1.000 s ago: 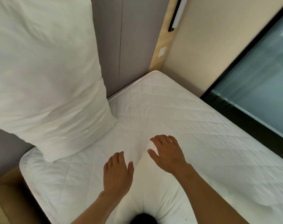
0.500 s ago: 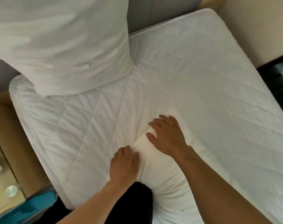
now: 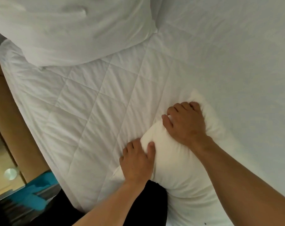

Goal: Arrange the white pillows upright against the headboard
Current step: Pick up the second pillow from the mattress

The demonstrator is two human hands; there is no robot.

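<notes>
One white pillow (image 3: 76, 28) fills the top left, its lower edge resting on the quilted white mattress (image 3: 92, 101). A second white pillow (image 3: 176, 159) lies flat near the bed's front edge. My left hand (image 3: 136, 162) grips its near-left corner, fingers curled into the fabric. My right hand (image 3: 185, 123) clutches its far edge, and the pillow bunches up between the two hands. The headboard is out of frame.
A tan wooden bedside unit (image 3: 16, 128) with a glass top runs along the left side of the bed. Something teal (image 3: 39, 191) sits low at the bottom left. Dark clothing (image 3: 148, 201) shows under my arms.
The view has tilted down and closer to the bed. Both hands went from resting flat over the near pillow to closing on its edge, which now bunches up.
</notes>
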